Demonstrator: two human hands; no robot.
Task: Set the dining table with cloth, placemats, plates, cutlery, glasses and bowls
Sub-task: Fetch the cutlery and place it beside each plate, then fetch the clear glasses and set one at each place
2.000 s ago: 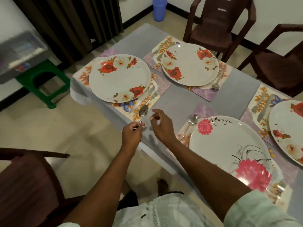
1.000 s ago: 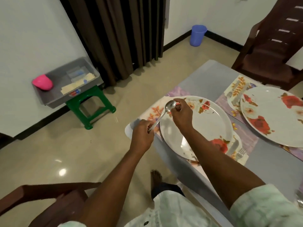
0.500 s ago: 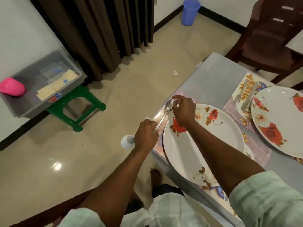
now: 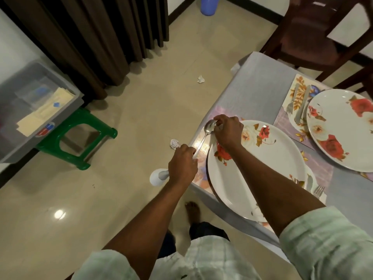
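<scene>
Here the worktop (image 4: 260, 87), covered by its grey cloth, carries two floral placemats, each topped by a flowered plate; you stand at its near corner. The far plate (image 4: 343, 130) lies on its placemat (image 4: 296, 93) with a fork and another utensil just beside its left rim. The near plate (image 4: 260, 168) rests on the near placemat (image 4: 201, 144), with a fork (image 4: 319, 190) showing past its right edge. Your right hand (image 4: 228, 132) pinches the bowl of the spoon (image 4: 205, 134) between curled fingers, while your left hand (image 4: 182, 164) grips the handle end, fingers closed round it. The spoon lies over the strip of placemat just left of the near plate, at or barely above the mat; contact cannot be told. The step in hand appears to be cutlery: laying this spoon beside the plate. The next move calls for settling it flat, parallel to the plate rim and clear of the worktop edge, then releasing both hands. Glasses and bowls are not in view.
</scene>
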